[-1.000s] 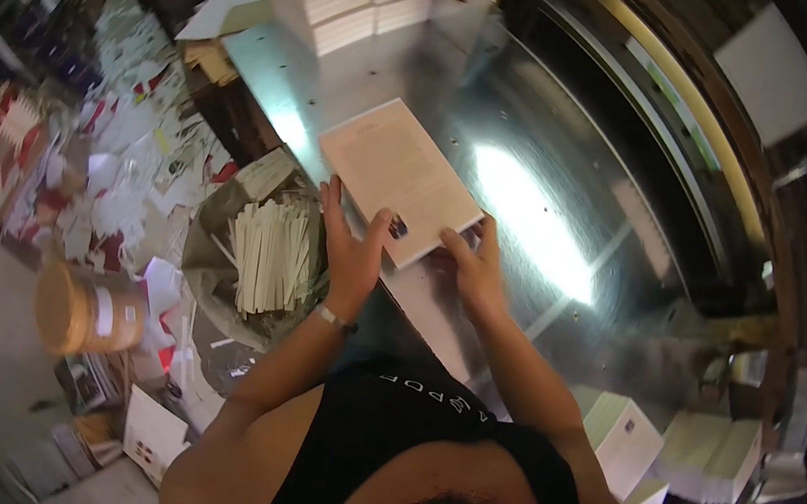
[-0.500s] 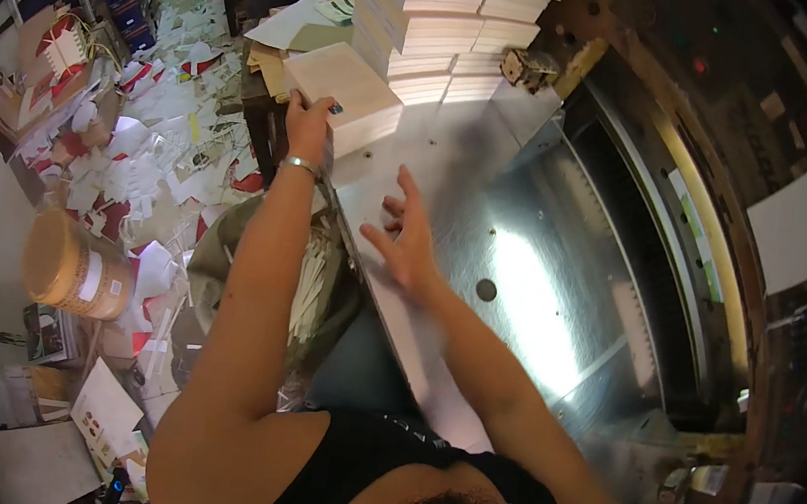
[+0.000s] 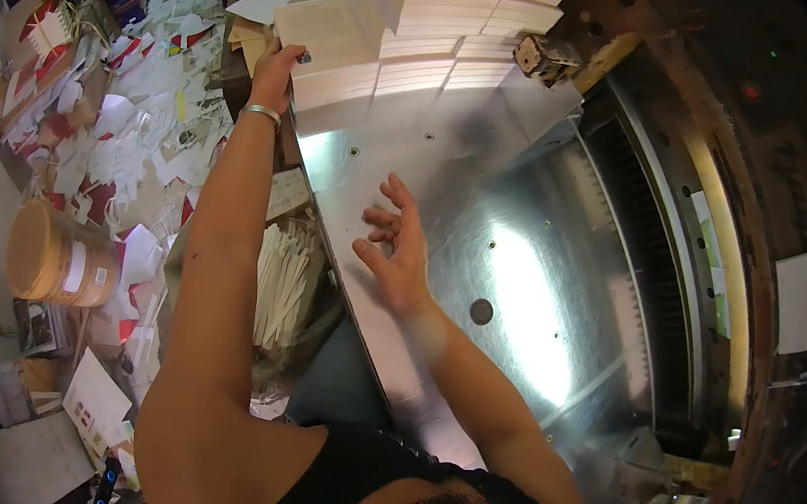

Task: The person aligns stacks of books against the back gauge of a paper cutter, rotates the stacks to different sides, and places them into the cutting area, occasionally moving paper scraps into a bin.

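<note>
My left hand (image 3: 276, 73), with a metal bracelet at its wrist, is on the near left corner of a thick stack of paper (image 3: 324, 36). Its fingers are along the stack's outer side and the thumb is at the near corner. Beside the thumb shows a small dark item too small to name. This stack is against the tall pile of paper blocks (image 3: 432, 19) at the back of the metal table (image 3: 463, 174). My right hand (image 3: 396, 246) hovers over the table's left part, fingers spread and slightly curled, with nothing in it.
To the right, a long dark slot (image 3: 645, 252) of a machine borders the table. A worn block (image 3: 545, 60) is beside the pile. Below the table's left edge a sack holds paper strips (image 3: 284, 283). Scraps (image 3: 125, 137) litter the floor, near a tan bucket (image 3: 60, 255).
The paper stack has been pushed away and turned, so it now meets the tall pile. My left hand went with it. My right hand stays open above the table.
</note>
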